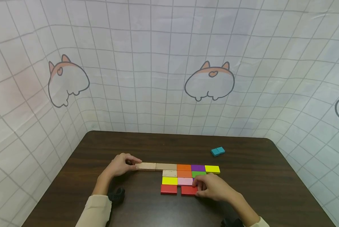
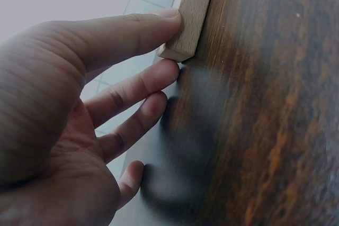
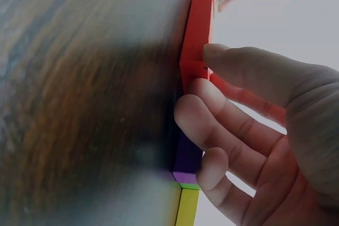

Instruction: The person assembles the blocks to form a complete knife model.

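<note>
My left hand (image 1: 120, 165) pinches the left end of a plain wooden block (image 1: 146, 166), its thumb on the near face in the left wrist view. Another wooden block (image 1: 166, 167) continues that back row, followed by orange (image 1: 183, 167), purple (image 1: 198, 168) and yellow (image 1: 212, 169) ones. With thumb and fingers, my right hand (image 1: 213, 186) holds the right end of a red block (image 1: 188, 190) in the front row. A narrow gap parts it from a second red block (image 1: 168, 189). Between those rows lie yellow (image 1: 169, 180), pink (image 1: 185, 181) and green (image 1: 199, 173) blocks, partly covered by the right hand.
Two blue blocks (image 1: 218, 151) lie together toward the back right of the dark wooden table (image 1: 146, 142). A white gridded curtain (image 1: 158, 63) with cartoon animals hangs behind and at both sides. A black wrist device (image 1: 117, 195) sits by the left sleeve.
</note>
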`<state>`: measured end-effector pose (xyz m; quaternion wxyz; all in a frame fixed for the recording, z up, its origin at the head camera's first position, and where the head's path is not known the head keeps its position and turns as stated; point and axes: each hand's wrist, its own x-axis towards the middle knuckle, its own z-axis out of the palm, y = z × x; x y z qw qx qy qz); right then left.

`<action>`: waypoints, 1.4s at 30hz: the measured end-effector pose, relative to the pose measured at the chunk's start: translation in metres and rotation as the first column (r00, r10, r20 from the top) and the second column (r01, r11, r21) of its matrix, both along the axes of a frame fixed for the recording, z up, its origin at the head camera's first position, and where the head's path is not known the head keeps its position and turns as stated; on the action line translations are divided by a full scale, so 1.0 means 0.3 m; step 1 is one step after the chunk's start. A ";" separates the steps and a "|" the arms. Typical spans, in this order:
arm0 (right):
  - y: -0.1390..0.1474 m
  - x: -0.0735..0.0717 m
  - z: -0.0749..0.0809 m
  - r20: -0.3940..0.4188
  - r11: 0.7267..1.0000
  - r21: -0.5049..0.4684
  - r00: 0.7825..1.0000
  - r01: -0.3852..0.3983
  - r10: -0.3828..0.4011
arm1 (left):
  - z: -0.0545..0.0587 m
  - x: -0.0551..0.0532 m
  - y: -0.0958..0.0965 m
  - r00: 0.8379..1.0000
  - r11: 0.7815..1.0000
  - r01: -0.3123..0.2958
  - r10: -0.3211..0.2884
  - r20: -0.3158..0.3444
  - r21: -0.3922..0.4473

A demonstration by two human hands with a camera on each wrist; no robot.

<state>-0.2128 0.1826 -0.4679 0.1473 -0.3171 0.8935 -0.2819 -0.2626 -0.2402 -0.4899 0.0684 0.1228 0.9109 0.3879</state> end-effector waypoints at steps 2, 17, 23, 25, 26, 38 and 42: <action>-0.003 0.001 0.000 -0.004 1.000 0.007 1.000 0.006 -0.006 | 0.000 0.000 0.001 1.000 1.000 -0.001 0.001 -0.001 -0.001; -0.038 0.000 0.000 -0.046 1.000 0.008 0.999 0.012 -0.012 | 0.002 0.000 0.000 1.000 1.000 -0.006 0.006 -0.005 -0.011; -0.046 0.001 -0.003 -0.036 1.000 0.010 0.999 0.022 -0.021 | 0.002 0.001 0.000 1.000 1.000 0.004 -0.004 -0.007 -0.006; -0.047 0.001 -0.005 -0.033 1.000 0.010 0.999 0.023 -0.023 | 0.001 0.001 0.000 1.000 1.000 0.007 -0.007 -0.008 -0.005; -0.047 0.001 -0.005 -0.033 1.000 0.010 0.999 0.024 -0.024 | 0.001 0.001 0.000 1.000 1.000 0.007 -0.008 -0.008 -0.004; -0.049 0.002 -0.007 -0.020 0.999 0.009 0.999 0.031 -0.031 | 0.000 0.003 0.003 1.000 1.000 -0.002 0.002 -0.004 -0.002; -0.045 0.000 -0.006 -0.015 1.000 0.007 1.000 0.024 -0.024 | 0.001 0.004 0.005 1.000 1.000 -0.003 0.003 -0.002 0.001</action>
